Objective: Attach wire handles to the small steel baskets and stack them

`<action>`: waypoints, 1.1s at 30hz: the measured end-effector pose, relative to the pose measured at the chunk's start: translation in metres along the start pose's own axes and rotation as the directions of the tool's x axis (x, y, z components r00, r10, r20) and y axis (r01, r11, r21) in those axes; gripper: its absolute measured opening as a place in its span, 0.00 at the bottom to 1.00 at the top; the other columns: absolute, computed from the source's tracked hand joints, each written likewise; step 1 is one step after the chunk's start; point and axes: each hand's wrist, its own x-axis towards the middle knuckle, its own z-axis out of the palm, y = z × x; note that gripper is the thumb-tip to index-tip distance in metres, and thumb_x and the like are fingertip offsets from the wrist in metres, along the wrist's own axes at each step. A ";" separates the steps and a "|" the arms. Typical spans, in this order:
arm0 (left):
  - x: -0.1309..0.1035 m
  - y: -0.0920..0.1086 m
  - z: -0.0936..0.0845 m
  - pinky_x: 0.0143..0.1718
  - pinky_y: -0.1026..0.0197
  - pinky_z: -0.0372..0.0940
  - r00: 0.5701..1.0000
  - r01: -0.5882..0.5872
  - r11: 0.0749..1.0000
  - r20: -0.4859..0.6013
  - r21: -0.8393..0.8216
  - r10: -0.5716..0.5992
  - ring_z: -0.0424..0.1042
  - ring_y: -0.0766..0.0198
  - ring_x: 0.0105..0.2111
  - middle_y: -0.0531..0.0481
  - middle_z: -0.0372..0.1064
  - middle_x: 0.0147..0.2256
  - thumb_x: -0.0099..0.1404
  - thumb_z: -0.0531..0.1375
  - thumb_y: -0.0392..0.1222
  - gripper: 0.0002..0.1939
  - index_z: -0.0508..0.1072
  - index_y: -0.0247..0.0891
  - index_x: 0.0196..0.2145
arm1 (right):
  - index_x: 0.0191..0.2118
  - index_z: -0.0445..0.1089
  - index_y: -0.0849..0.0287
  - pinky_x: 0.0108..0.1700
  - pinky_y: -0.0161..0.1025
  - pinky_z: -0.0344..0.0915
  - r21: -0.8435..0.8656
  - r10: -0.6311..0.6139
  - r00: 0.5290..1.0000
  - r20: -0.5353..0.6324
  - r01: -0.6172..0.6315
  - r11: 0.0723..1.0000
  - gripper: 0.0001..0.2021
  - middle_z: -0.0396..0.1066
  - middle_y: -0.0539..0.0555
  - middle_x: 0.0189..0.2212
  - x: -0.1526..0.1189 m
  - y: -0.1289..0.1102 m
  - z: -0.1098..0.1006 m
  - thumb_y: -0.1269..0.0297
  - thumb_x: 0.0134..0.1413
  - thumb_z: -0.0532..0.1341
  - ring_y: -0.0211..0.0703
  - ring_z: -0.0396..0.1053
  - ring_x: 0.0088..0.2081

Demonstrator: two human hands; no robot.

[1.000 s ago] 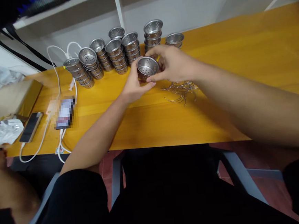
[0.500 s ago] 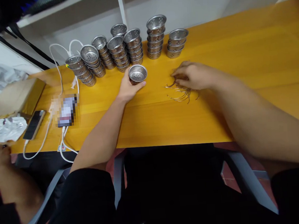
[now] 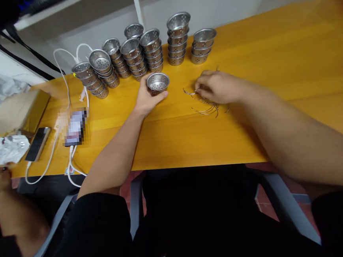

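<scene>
My left hand [image 3: 149, 96] grips a perforated cup [image 3: 158, 83]; my right [image 3: 214, 86] pinches thin wires [image 3: 207, 108], inside the table's [image 3: 172, 144] front edge.

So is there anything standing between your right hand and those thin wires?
Nothing visible: the right hand is right at the thin wires, its fingers covering part of the pile. The metal cup is off to the left, in the left hand, and the stacked cups stand farther back.
</scene>
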 end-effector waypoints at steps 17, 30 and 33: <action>-0.014 0.037 0.011 0.81 0.19 0.80 0.991 0.078 0.995 0.112 -0.066 -0.070 0.75 0.26 0.84 0.37 0.70 0.80 0.70 0.82 0.68 0.57 0.60 0.57 0.83 | 0.80 0.73 0.31 0.66 0.87 0.75 0.435 0.279 0.888 -0.364 -0.103 0.895 0.39 0.91 0.65 0.57 -0.006 -0.038 0.002 0.17 0.80 0.55 0.86 0.81 0.60; -0.015 0.037 0.014 0.63 0.38 0.91 0.989 0.086 0.967 0.138 -0.241 -0.053 0.84 0.40 0.70 0.39 0.74 0.78 0.59 0.80 0.58 0.53 0.68 0.53 0.78 | 0.54 0.80 0.44 0.37 0.56 0.74 0.590 0.166 0.885 -0.435 0.140 0.795 0.37 0.83 0.56 0.34 0.008 -0.036 0.034 0.12 0.75 0.71 0.58 0.78 0.33; -0.016 0.044 0.020 0.57 0.44 0.92 0.980 0.110 0.956 0.189 -0.274 -0.059 0.87 0.43 0.65 0.39 0.78 0.75 0.58 0.80 0.60 0.54 0.72 0.51 0.78 | 0.50 0.80 0.46 0.32 0.50 0.68 0.653 0.111 0.902 -0.417 0.213 0.727 0.33 0.75 0.50 0.27 0.010 -0.051 0.040 0.19 0.76 0.77 0.50 0.69 0.26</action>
